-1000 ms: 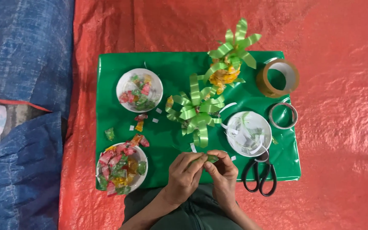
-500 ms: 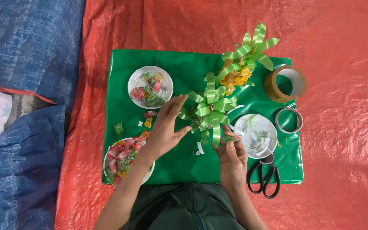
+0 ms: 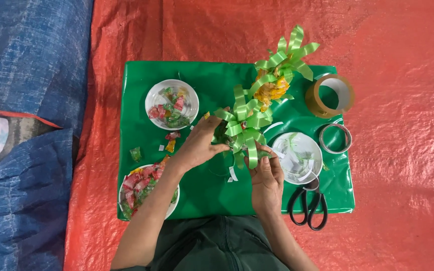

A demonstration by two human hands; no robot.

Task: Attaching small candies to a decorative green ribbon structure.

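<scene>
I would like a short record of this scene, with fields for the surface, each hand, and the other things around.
surface: green sheet lying on a red tarp
left hand: on the left side of the green ribbon bow
right hand: at the bow's lower loops
bowls: two with wrapped candies, one with paper scraps
second bow: at the far edge
tape rolls: brown, clear
scissors: black, beside the right hand
</scene>
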